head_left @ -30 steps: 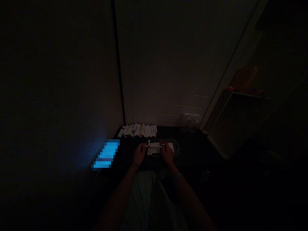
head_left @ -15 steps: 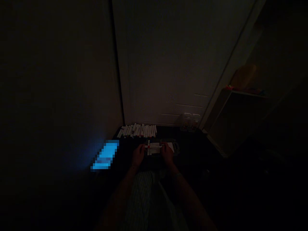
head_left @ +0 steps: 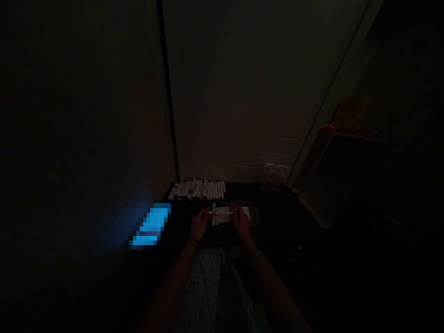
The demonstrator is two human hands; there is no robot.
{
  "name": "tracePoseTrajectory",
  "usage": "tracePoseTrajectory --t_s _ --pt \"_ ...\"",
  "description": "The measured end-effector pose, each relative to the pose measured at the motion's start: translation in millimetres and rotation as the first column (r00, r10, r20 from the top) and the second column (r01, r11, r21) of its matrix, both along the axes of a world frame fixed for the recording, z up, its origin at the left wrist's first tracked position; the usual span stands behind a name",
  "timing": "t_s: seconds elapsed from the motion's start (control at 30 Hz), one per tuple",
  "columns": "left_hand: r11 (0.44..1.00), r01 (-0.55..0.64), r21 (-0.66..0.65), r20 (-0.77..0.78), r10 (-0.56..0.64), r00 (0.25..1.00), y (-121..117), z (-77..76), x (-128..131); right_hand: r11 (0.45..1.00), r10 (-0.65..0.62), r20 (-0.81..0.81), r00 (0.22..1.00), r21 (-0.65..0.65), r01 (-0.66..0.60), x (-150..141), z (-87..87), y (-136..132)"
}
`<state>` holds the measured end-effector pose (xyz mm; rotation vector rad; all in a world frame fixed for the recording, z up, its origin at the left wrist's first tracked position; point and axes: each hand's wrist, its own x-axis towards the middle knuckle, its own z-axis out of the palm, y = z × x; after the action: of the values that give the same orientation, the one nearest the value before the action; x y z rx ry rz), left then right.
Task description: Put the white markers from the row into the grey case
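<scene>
I pinch a white marker [head_left: 222, 213] between both hands, my left hand [head_left: 200, 224] grasping the end near its red band and my right hand [head_left: 240, 224] the other end. It lies level across my front, above a clear plastic case [head_left: 255, 215] on the dark table [head_left: 277, 215]. In the case, more white markers [head_left: 215, 221] lie crosswise beneath mine. Beyond, to the left, runs a row of markers [head_left: 199, 189]; two clear cases [head_left: 274, 177] stand by the wall. It is too dim to read any labels.
</scene>
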<state>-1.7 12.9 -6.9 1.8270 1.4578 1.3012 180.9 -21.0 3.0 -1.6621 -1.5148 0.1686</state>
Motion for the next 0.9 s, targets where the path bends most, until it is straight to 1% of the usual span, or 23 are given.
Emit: tracePoseTrajectory --t_s 0.17,0.4,0.5,0.67,0.9 --pt "1.000 0.003 0.001 0.019 -0.003 1.000 -0.7 0.3 -0.5 1.000 -0.011 0.011 1.000 -0.019 0.011 -0.1 0.0 0.6" --pt "1.000 -0.002 -0.010 0.043 0.002 0.999 -1.2 0.2 -0.7 1.000 0.002 -0.012 1.000 -0.011 -0.002 0.3 -0.9 2.5" --pt "1.000 0.013 -0.017 0.095 -0.012 0.995 -1.4 0.3 1.2 1.000 0.003 -0.009 1.000 -0.020 -0.003 0.3 -1.1 2.2" --pt "0.996 0.043 -0.077 0.167 -0.030 0.986 -4.0 1.4 4.3 1.000 -0.008 0.000 1.000 -0.022 0.008 -0.3 -0.7 2.0" --pt "0.997 0.032 -0.075 0.151 -0.021 0.988 -3.7 0.0 3.8 0.998 -0.025 0.047 0.999 -0.059 0.028 -0.3 -0.1 1.4"
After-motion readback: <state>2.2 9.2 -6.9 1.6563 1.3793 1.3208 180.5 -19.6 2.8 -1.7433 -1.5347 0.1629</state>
